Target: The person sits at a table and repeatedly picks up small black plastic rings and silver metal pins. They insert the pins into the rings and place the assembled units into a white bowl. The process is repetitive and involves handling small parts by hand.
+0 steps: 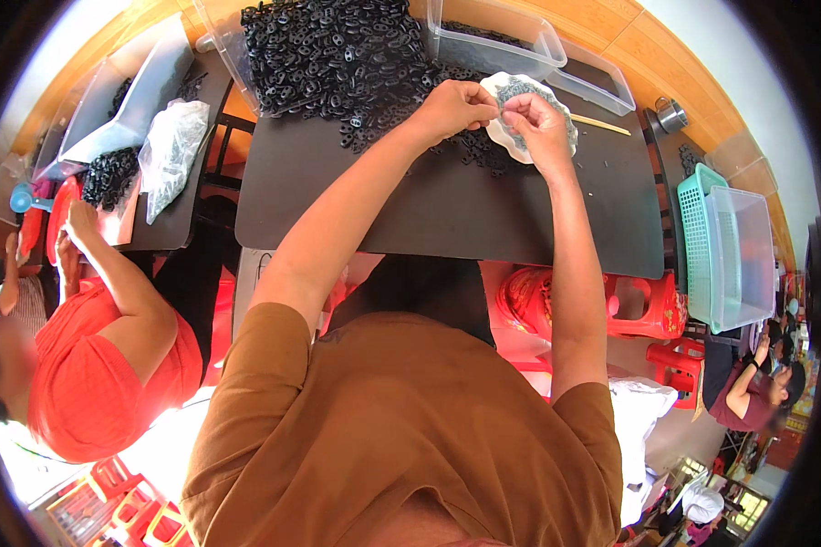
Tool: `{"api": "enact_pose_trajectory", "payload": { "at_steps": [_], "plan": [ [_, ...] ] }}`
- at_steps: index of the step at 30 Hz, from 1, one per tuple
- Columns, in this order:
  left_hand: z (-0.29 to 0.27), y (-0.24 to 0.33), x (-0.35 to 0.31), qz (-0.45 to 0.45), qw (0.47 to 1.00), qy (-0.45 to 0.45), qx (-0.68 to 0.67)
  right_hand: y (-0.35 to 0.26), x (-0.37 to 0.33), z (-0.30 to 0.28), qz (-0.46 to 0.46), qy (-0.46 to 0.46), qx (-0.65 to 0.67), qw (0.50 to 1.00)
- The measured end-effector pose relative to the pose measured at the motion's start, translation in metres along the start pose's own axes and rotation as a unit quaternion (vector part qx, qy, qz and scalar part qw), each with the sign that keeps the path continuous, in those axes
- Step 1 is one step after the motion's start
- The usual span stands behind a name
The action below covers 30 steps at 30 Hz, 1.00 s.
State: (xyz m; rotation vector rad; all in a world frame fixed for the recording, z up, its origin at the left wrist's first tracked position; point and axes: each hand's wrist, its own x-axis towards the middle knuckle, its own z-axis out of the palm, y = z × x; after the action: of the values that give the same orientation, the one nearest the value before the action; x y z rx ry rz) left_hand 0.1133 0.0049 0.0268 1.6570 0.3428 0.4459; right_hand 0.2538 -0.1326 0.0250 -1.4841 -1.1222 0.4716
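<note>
My left hand [458, 108] is closed in a pinch at the left edge of a white wavy-rimmed dish [567, 146]. Over the same dish, my right hand [538, 128] has thumb and fingers drawn together close to the left fingertips. Whatever lies between the fingers of either hand is too small to make out. Many tiny grey pieces [517, 88] fill the dish. A large heap of small black plastic pieces with holes [337, 59] spreads beyond my left hand, and some lie loose beside the dish.
The dark table [337, 201] carries clear plastic bins [497, 41] at the back and a thin yellow stick [602, 124] right of the dish. A green basket [698, 237] stands at right. A person in red [109, 383] works at the left table near a plastic bag [173, 150].
</note>
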Motion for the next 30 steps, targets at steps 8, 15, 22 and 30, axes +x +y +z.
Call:
{"api": "enact_pose_trajectory", "payload": {
  "at_steps": [8, 15, 22, 30],
  "plan": [
    [0.005, -0.001, 0.004, 0.222, 0.912, 0.087, 0.333, 0.003, 0.004, -0.017, -0.043, 0.101, -0.095, 0.989],
    [-0.04, 0.016, -0.063, 0.211, 0.925, 0.131, 0.287, -0.017, -0.022, 0.001, -0.013, 0.101, -0.029, 0.994],
    [-0.065, 0.013, -0.143, 0.107, 0.947, 0.114, 0.279, -0.019, -0.015, 0.031, -0.053, 0.073, -0.062, 0.994],
    [-0.026, 0.044, -0.106, 0.203, 0.951, 0.117, 0.202, -0.034, -0.025, 0.034, 0.026, 0.052, 0.227, 0.972]
  ]
}}
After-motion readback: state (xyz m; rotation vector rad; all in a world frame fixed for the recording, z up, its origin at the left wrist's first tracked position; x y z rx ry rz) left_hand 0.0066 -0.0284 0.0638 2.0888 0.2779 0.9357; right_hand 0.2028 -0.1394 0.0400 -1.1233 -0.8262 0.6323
